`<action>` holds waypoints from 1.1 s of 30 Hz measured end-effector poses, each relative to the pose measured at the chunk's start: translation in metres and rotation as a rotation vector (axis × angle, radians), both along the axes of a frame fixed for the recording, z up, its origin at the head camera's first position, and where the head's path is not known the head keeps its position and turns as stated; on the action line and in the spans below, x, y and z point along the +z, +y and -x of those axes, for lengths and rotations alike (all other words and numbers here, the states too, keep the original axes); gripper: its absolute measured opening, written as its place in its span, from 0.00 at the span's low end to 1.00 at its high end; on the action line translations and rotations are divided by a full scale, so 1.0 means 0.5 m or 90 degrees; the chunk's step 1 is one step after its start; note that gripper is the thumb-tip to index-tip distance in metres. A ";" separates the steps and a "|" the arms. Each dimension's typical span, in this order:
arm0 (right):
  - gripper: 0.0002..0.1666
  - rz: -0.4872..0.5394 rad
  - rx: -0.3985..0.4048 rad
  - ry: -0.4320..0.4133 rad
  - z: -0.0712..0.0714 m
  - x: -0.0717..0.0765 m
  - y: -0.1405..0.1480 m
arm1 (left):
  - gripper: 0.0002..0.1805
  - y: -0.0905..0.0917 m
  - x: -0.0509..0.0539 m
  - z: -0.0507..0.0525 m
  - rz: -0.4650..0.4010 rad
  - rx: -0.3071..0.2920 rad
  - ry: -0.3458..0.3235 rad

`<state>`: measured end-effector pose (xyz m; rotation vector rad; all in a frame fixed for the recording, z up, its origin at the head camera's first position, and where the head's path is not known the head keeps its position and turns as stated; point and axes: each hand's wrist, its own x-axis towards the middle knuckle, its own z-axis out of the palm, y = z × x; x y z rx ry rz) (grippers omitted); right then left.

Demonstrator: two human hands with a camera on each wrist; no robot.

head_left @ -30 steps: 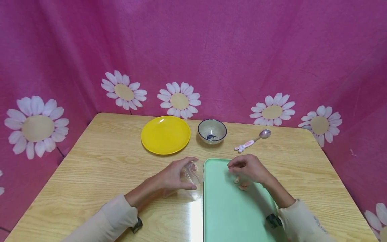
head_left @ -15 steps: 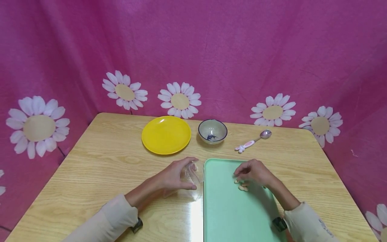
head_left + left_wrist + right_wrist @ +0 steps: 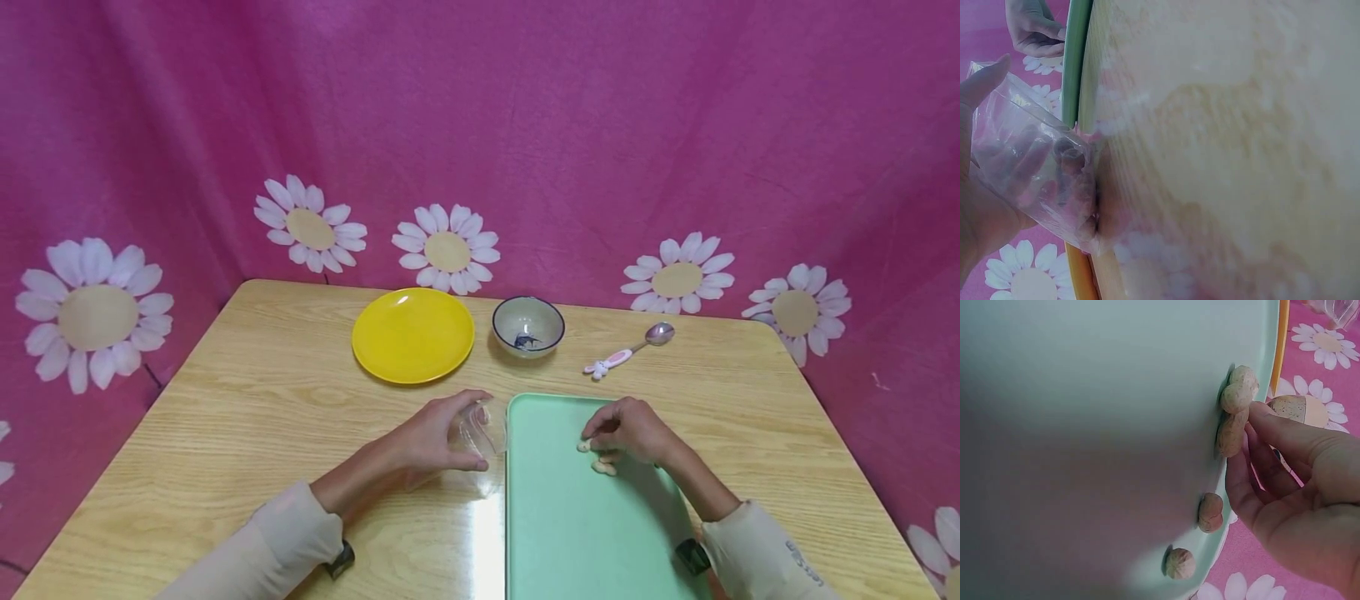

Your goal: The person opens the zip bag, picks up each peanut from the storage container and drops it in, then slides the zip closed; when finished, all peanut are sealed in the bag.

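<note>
Bent round a clear plastic bag (image 3: 480,429), my left hand (image 3: 431,433) holds it just left of the green tray (image 3: 570,533). In the left wrist view, several brownish lumps lie in the bag (image 3: 1007,119), blurred by the plastic. Over the tray's upper part, my right hand (image 3: 637,429) is beside pale peanuts (image 3: 603,468). The right wrist view has the thumb and fingers of this hand (image 3: 1304,481) pinching the end of a peanut (image 3: 1230,437). Another peanut (image 3: 1238,390) touches it, and two more lie apart on the tray.
A yellow plate (image 3: 412,336) lies at the back left of the wooden table (image 3: 247,408). Right of it stands a bowl with a blue rim (image 3: 527,327), then a spoon with a rabbit handle (image 3: 618,358). Pink flowered cloth (image 3: 525,150) hangs behind.
The right hand has moved right and slightly down over the tray, and its fingertips have come onto a peanut. The left hand and the bag have stayed in place.
</note>
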<state>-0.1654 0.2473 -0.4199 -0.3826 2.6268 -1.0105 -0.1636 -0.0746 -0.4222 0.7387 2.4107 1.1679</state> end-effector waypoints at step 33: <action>0.06 0.149 0.053 0.084 -0.001 0.072 -0.149 | 0.48 -0.001 0.002 0.000 0.000 -0.004 -0.020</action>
